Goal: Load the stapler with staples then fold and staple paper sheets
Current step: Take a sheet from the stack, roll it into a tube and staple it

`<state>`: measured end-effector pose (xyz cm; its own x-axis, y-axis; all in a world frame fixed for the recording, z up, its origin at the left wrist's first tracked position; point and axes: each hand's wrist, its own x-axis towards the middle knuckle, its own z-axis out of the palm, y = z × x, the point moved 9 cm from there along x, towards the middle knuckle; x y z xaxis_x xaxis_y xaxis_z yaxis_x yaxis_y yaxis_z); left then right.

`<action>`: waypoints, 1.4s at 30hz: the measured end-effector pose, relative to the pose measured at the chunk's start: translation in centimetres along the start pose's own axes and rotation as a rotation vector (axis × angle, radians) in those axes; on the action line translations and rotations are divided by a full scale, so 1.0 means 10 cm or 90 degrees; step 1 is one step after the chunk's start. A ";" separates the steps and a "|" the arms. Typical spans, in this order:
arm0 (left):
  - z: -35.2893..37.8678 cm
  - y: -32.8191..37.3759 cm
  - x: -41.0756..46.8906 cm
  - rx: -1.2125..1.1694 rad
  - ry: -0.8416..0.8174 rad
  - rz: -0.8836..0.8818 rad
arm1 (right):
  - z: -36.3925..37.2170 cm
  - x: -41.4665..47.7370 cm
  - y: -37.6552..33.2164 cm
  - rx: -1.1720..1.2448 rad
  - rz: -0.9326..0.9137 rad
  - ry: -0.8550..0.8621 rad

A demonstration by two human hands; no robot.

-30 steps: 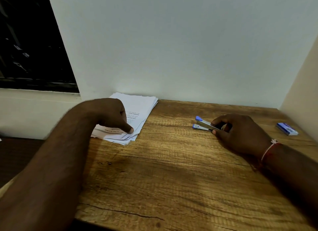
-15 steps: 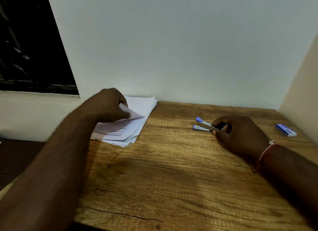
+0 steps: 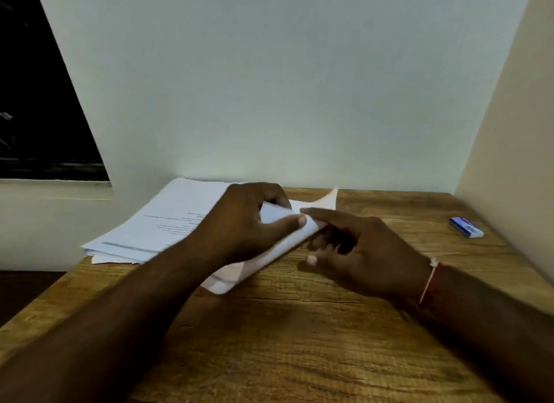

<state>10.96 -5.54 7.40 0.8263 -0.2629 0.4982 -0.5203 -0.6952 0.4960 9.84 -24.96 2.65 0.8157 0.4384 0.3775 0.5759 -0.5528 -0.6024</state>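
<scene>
View from above a wooden table (image 3: pixel 299 348) set against a pale wall (image 3: pixel 269 87), with two bare forearms reaching in from the lower edge of the frame.

At centre frame, the left hand (image 3: pixel 239 222) holds a single white sheet of paper (image 3: pixel 278 246). Its thumb lies on top of the sheet and its fingers are curled over the far side, so the paper bows into a loose curve. One corner of the sheet sticks up behind the hands.

The right hand (image 3: pixel 365 252) meets the sheet from the right. Its index finger stretches across the curved right edge and its other fingers are bent beneath. Whether it actually pinches the paper cannot be told. A red thread band (image 3: pixel 430 279) circles that wrist.

A stack of printed paper sheets (image 3: pixel 168 222) lies at left of centre, against the wall, partly under the left hand. A small blue box of staples (image 3: pixel 466 227) sits at the right edge of the table, well apart from the hands. A dark window (image 3: pixel 36 102) fills the upper left.
</scene>
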 end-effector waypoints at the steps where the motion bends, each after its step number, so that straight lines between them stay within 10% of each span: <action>1: 0.07 0.02 -0.02 -0.023 -0.019 0.010 | 0.02 0.00 0.01 0.008 0.001 0.005; 7: 0.05 -0.15 0.02 -0.224 -0.047 -0.003 | -0.05 0.02 0.23 0.018 0.079 0.031; 17: 0.07 -0.62 0.10 -0.136 -0.026 -0.082 | -0.08 0.03 0.13 0.089 0.006 0.044; 25: -0.03 -0.82 0.09 -0.279 0.028 -0.182 | -0.30 0.08 0.32 0.792 0.063 0.043; 32: 0.35 -0.73 0.02 -0.539 -0.081 -0.263 | -0.31 0.06 0.52 0.692 0.116 0.048; 42: 0.33 -0.66 0.05 -0.494 0.004 -0.232 | -0.30 0.00 0.31 0.617 0.152 0.128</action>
<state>15.50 -3.34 2.03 0.9705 -0.1066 0.2161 -0.2251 -0.0808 0.9710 11.78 -28.74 2.89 0.9489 0.2156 0.2304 0.1771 0.2405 -0.9544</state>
